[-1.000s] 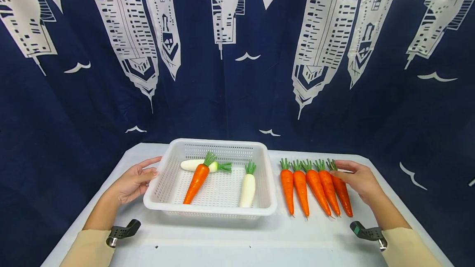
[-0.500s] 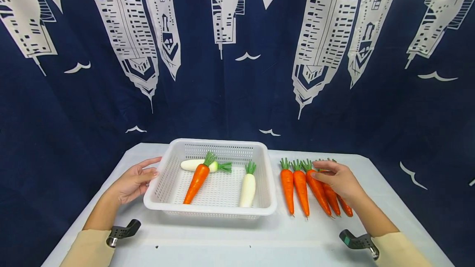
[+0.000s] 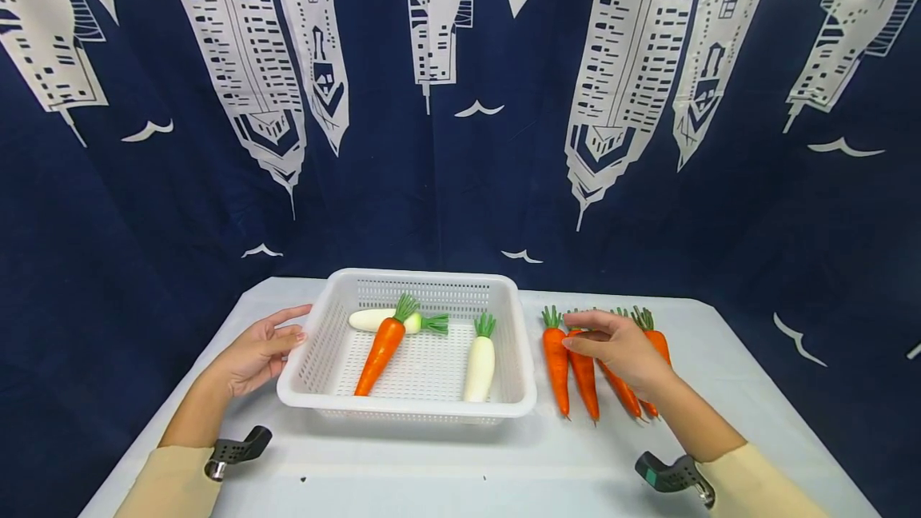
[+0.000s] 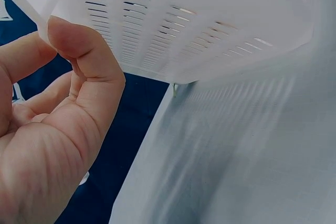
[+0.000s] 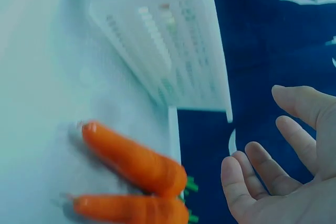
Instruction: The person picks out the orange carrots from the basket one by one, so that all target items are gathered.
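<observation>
My left hand (image 3: 255, 354) pinches the left rim of a white plastic basket (image 3: 417, 404); in the left wrist view the thumb (image 4: 71, 38) and forefinger meet at that rim. Inside the basket lie an orange carrot (image 3: 381, 358) with green stems and two white radishes, one (image 3: 480, 370) at the right and one (image 3: 370, 320) partly under the carrot. Right of the basket, several carrots (image 3: 556, 366) lie in a row, tops away from me. Over them hovers my right hand (image 3: 622, 350), covering parts of the middle ones. Its fingers are spread and empty in the right wrist view.
The white table (image 3: 388, 470) narrows toward its back edge. Behind it hangs a dark blue cloth (image 3: 446, 182) printed with white buildings and birds. A dark camera mount sits on each wrist, beside beige sleeves (image 3: 173, 478).
My right hand has swept left along the carrot tops, from the rightmost carrot toward the basket side. The rightmost carrot's top is uncovered now. My left hand and the basket have stayed put.
</observation>
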The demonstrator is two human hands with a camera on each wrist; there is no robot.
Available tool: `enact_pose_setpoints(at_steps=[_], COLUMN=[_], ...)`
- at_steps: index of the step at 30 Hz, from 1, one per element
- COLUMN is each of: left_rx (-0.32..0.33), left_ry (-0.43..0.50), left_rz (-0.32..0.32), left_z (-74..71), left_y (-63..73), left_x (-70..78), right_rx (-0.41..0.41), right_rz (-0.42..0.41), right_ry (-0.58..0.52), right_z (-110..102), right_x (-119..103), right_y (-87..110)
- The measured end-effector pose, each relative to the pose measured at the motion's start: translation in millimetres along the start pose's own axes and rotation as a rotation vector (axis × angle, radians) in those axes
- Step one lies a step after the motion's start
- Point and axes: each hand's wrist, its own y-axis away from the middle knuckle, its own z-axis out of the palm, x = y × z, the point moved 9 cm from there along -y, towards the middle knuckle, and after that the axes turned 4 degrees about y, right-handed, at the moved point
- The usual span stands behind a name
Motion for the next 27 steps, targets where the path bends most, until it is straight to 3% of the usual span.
enact_pose_setpoints(at_steps=[13, 27], left_rx=[0.002, -0.019], left_ry=[-0.002, 0.007], left_rz=[0.002, 0.013], left_z=[-0.2, 1.9], left_y=[-0.1, 0.7], left_x=[0.0, 1.2], right_rx=[-0.138, -0.224], right_rz=[-0.085, -0.096], right_ry=[-0.157, -0.163], right_z=[39.9, 71.0], right_x=[-39.5, -65.8], right_y=[2.0, -1.6])
